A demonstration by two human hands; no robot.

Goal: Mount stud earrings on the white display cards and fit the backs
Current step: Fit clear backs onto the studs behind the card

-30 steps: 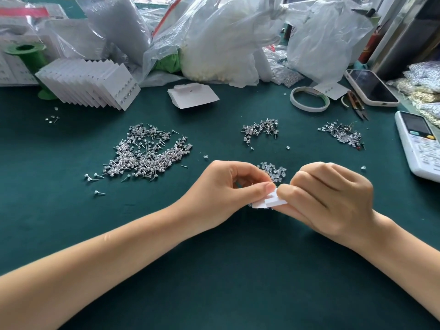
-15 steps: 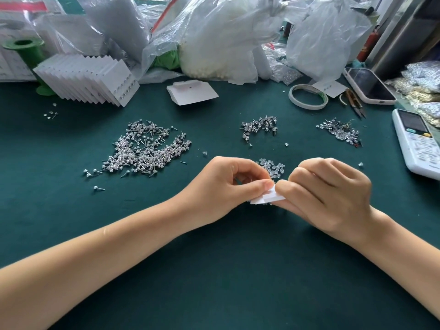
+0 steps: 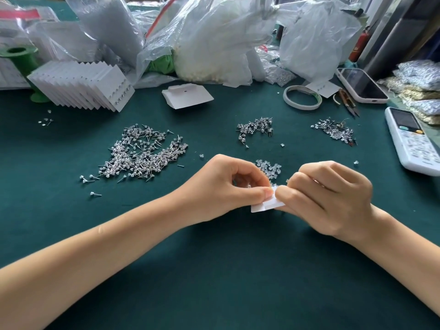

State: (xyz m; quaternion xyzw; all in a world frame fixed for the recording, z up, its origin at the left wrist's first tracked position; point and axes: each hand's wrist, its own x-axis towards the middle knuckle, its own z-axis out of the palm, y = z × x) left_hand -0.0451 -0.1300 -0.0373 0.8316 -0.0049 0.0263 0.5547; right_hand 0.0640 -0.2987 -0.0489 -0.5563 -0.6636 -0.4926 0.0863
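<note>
A small white display card (image 3: 266, 206) is held between both hands just above the green table. My left hand (image 3: 228, 186) pinches its left side with thumb and curled fingers. My right hand (image 3: 326, 198) pinches its right side, fingers curled over the top edge. Most of the card is hidden by the fingers. A big heap of silver stud earrings (image 3: 142, 153) lies to the left, and two smaller heaps (image 3: 256, 128) (image 3: 335, 131) lie further back. Clear earring backs (image 3: 267, 166) sit just behind my hands.
A stack of filled white cards (image 3: 81, 86) leans at the back left beside a green spool (image 3: 19, 55). A few blank cards (image 3: 187, 97), a tape roll (image 3: 302, 97), snips (image 3: 348, 104), a phone (image 3: 362, 85) and a remote (image 3: 412, 141) lie around. Plastic bags (image 3: 214, 44) crowd the back.
Both hands have kept hold of the card and stayed close together; my right fingers have shifted slightly over the card's top edge.
</note>
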